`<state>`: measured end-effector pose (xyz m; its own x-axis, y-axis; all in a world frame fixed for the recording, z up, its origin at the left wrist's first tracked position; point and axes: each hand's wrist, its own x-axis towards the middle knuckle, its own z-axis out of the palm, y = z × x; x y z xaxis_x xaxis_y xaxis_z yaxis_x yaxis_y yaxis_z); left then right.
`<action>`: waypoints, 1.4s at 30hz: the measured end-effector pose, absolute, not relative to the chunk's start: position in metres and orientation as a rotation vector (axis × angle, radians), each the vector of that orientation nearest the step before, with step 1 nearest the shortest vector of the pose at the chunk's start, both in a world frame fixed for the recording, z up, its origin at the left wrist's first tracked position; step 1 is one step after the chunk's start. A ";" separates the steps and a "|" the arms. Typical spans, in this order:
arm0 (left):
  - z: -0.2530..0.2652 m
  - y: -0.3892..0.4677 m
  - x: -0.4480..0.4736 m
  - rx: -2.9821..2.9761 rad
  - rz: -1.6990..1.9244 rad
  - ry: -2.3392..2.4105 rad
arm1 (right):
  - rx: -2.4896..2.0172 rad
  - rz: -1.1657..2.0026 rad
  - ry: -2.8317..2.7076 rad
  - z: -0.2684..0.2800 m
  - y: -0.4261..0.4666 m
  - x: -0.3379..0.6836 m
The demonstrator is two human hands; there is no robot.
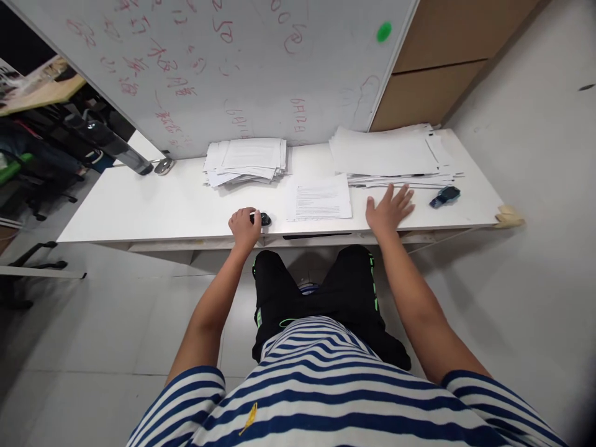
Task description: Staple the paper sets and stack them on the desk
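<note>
My left hand rests at the front edge of the white desk, its fingers curled and the thumb against a small dark, glossy object. Part of that object is hidden under the hand, so its kind is unclear. My right hand lies flat with fingers spread on the desk, just in front of the large paper stack. Between the hands a single printed sheet lies flat. Right of my right hand sits a small black and blue object.
Another paper stack stands at the back of the desk. A dark bottle and a small round metallic item are at the left back. Behind rises a whiteboard with red writing; a wall is at right.
</note>
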<state>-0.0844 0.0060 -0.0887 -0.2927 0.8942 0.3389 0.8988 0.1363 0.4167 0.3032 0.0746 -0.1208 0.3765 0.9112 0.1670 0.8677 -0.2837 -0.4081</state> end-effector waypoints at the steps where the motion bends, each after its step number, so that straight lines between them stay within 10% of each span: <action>1: -0.081 0.010 -0.084 -1.898 -0.909 -2.344 | -2.225 0.143 -1.505 -0.125 0.076 0.309; 20: -0.025 0.207 -0.066 -2.384 -0.027 -2.173 | -2.299 0.179 -1.572 -0.120 0.080 0.304; 42: -0.037 0.215 -0.061 -2.341 -0.260 -2.226 | -2.267 0.194 -1.571 -0.125 0.081 0.307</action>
